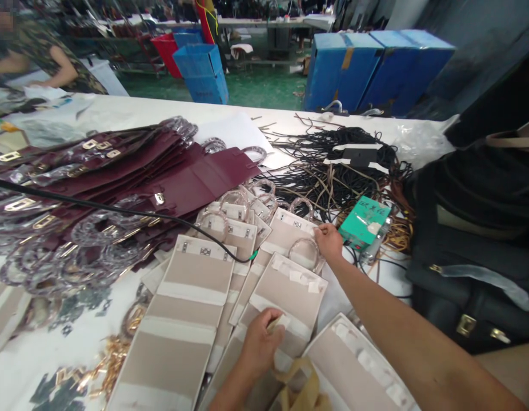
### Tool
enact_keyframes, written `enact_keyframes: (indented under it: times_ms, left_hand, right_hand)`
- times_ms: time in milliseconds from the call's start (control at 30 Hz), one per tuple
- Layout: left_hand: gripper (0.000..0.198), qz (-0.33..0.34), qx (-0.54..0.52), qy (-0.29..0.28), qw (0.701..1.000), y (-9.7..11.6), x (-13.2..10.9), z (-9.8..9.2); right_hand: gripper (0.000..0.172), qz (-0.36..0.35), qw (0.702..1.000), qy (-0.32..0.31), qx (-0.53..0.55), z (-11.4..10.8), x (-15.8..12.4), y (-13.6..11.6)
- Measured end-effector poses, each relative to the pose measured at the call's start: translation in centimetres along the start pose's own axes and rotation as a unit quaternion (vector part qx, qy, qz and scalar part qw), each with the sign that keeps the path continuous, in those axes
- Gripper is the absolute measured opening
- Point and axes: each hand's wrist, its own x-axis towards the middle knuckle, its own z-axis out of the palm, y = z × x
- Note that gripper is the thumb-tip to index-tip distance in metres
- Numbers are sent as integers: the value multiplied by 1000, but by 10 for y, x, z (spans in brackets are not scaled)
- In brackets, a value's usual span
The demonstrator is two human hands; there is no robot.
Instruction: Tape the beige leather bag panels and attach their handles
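Beige bag panels with pale strips and wrapped ring handles lie overlapped in front of me. My right hand (329,241) is closed at the corner of one beige bag panel (285,231), which has small metal fittings near its edge. Nearer to me, my left hand (262,338) pinches a small pale piece of tape (278,323) over another panel (292,294), where several white patches (305,279) are stuck along the top. Below it hangs a loop of yellowish tape (305,385). A long panel (179,319) lies to the left.
Maroon bag pieces (204,177) are heaped on the left, under a black cable (119,206). Right of my hand sit a green box (365,220) and black cords (307,182). Gold fittings (112,362) lie front left; black bags (461,285) stand right. A person (54,63) works across the table.
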Motion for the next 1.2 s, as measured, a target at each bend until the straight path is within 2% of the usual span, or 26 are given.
enact_keyframes:
  times_ms: [67,200,233,300,333,400,467,500,600,700,800,867,933,1000,1067,1133,1200]
  left_hand:
    - [30,-13,-45,1,999,-2,0,1]
    - [66,-35,-96,42,994,0,-3,4]
    - [67,-31,-98,47,994,3,-5,5]
    - [54,-16,-102,37,994,14,-9,7]
    - [45,-9,-100,27,995,20,-11,9]
    - [32,3,-77,19,997,31,-14,11]
    - [26,21,-25,31,999,38,-16,13]
    - [24,35,7,41,999,40,-16,13]
    - [20,66,100,66,991,43,-16,12]
    - [17,90,183,88,975,46,-16,9]
    - [22,141,239,129,952,52,-18,7]
    - [26,173,237,149,944,55,-19,9]
    - [26,187,208,148,949,53,-20,13]
    - [24,156,157,137,965,44,-18,17]
    - [26,85,80,132,984,31,-13,21]
    - [28,18,2,125,992,17,-7,22]
    - [29,-13,-42,113,993,6,0,20]
  right_hand:
    - [35,-13,1000,-8,12,-4,-3,-2]
    - [47,-42,997,-31,63,-29,-29,-8]
    - [46,-52,995,-26,81,-38,-41,-11]
    - [40,-69,990,-33,117,-59,-72,-18]
    - [36,-77,986,-62,131,-69,-89,-24]
    - [31,-104,967,-179,149,-87,-124,-35]
    - [27,-153,928,-305,147,-99,-152,-47]
    - [23,-182,911,-346,132,-102,-162,-53]
    - [13,-250,885,-388,55,-107,-173,-69]
    - [14,-307,875,-373,-29,-105,-171,-80]
    - [13,-328,883,-331,-55,-95,-165,-83]
    - [15,-300,905,-298,-39,-84,-154,-79]
    - [20,-217,941,-259,18,-71,-131,-74]
    - [24,-103,967,-211,104,-56,-97,-71]
    - [33,-28,972,-172,156,-40,-60,-71]
    - [39,-10,975,-153,160,-23,-28,-73]
    - [38,-8,979,-146,140,-7,-5,-72]
